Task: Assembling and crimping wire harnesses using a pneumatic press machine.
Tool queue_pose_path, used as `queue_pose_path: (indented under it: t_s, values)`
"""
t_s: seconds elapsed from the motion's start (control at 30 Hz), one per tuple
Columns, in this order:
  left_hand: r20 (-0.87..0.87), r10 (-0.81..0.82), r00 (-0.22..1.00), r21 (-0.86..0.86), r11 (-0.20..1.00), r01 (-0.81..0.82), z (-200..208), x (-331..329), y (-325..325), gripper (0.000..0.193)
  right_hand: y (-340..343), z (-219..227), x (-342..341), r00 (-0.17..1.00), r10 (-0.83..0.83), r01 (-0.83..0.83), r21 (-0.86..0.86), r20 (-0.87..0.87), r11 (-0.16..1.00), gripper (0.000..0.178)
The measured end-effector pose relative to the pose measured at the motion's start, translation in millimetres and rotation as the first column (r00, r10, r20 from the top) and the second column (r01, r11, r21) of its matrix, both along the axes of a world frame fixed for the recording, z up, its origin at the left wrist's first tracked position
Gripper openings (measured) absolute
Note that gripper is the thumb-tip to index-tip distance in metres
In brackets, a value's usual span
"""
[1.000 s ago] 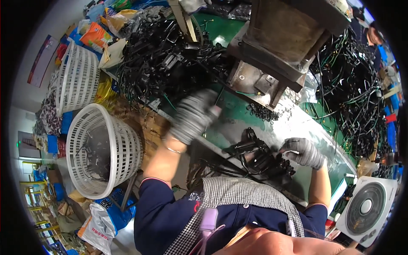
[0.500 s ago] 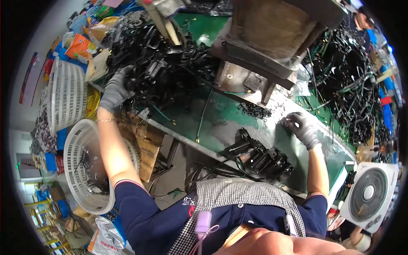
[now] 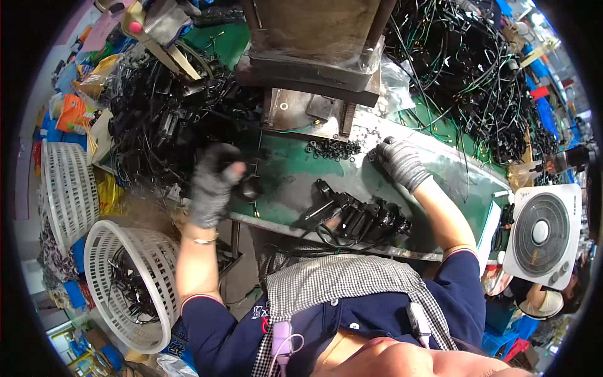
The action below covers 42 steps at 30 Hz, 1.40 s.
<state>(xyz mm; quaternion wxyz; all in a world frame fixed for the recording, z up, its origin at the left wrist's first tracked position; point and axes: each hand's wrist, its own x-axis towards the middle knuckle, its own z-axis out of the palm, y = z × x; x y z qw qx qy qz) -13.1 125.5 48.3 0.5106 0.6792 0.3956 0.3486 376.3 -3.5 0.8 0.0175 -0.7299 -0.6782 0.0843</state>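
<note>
My left hand (image 3: 213,185), in a grey glove with a bare thumb tip, is over the table's left front edge. It is blurred by motion, and its fingers look curled round a smeared black part (image 3: 249,187). Beside it rises a heap of black cabled parts (image 3: 169,125). On the table my gloved right hand (image 3: 402,164) has its fingers bent and drawn together, the tips down beside a spread of small black rings (image 3: 333,149). Whatever those fingertips hold is too small to make out. Several black cylindrical parts with cables (image 3: 361,217) lie close to my body.
A heavy machine (image 3: 314,69) with a metal base stands at the table's far middle. Green-wired black cables (image 3: 465,81) are piled at the right back. A white fan (image 3: 541,232) is at the right. White baskets (image 3: 160,276) stand at the left.
My left hand has come out of the heap toward me and rightward, a black part moving with it. My right hand has moved closer to the rings. The whole view has shifted.
</note>
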Motion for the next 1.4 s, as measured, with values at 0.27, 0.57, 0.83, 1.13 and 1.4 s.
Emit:
queue_pose_path:
  t_s: [0.27,0.57,0.83,1.13,1.4]
  values:
    - [0.209,-0.040,0.977,-0.212,0.974,0.085,-50,72,-21,0.035,4,-3,-14,0.977,0.172,-0.145,0.195,-0.126,0.970,0.015]
    - [0.096,-0.197,0.976,0.028,0.980,0.195,-37,102,-31,0.045,12,-11,-36,0.923,0.359,-0.384,0.244,0.140,0.891,0.019]
    - [-0.031,-0.227,0.973,0.091,0.969,0.229,-34,119,-32,0.044,33,48,-58,0.824,0.565,-0.528,0.400,0.030,0.749,0.021]
    - [0.044,-0.143,0.989,0.070,0.988,0.140,-32,127,-21,0.044,46,50,-58,0.798,0.602,-0.528,0.506,0.021,0.682,0.035]
    - [0.167,-0.015,0.986,0.373,0.926,-0.049,-51,154,34,0.040,61,60,-69,0.807,0.590,-0.518,0.504,0.021,0.691,0.049]
